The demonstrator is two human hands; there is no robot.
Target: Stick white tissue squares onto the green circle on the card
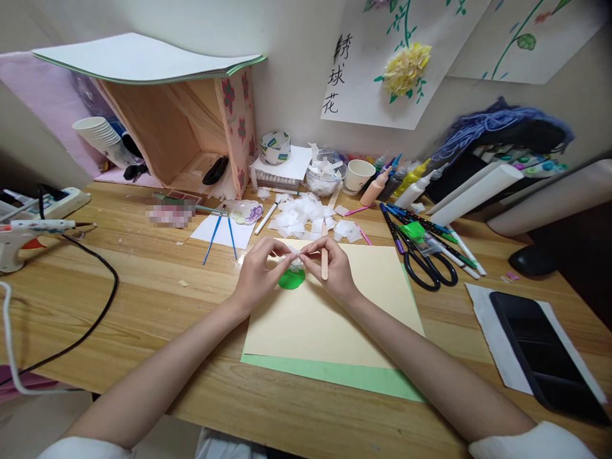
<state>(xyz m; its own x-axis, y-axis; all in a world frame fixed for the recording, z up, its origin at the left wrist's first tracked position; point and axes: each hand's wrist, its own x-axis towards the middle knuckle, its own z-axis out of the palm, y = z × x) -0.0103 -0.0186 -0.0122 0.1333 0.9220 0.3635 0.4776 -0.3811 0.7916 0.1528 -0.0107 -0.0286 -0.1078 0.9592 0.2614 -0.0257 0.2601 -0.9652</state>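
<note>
Two fingertip pinches are meeting at the green disc [291, 279]

Left hand [259, 271] and right hand [335, 268] are both clamping white paper [295, 260] between thumb and fingertips, at the disc's far edge. Disc is sitting over the far part of the cream sheet [335, 325]; can't tell if it's resting there or being held up.

Right hand is also holding a wooden stick [324, 262] — it's lodging among the fingers, probably so the thumb and forefinger tips are free for paper. White paper squares [299, 213] are lying just beyond the hands, presumably for a short reach; more scraps are filling the bowl [329, 189] behind. Cream sheet is overlying a green sheet [329, 376], likely shielding the tabletop [205, 389]. Scissors [431, 274] are resting off to the right, clear of the hands.

Pose: left forearm [167, 370] and right forearm [421, 357] are angling in from the lower corners, hands arching inward, fingers curling over from the far side, thumbs pressing from the near side. Wrist support — not showing clearly.
</note>
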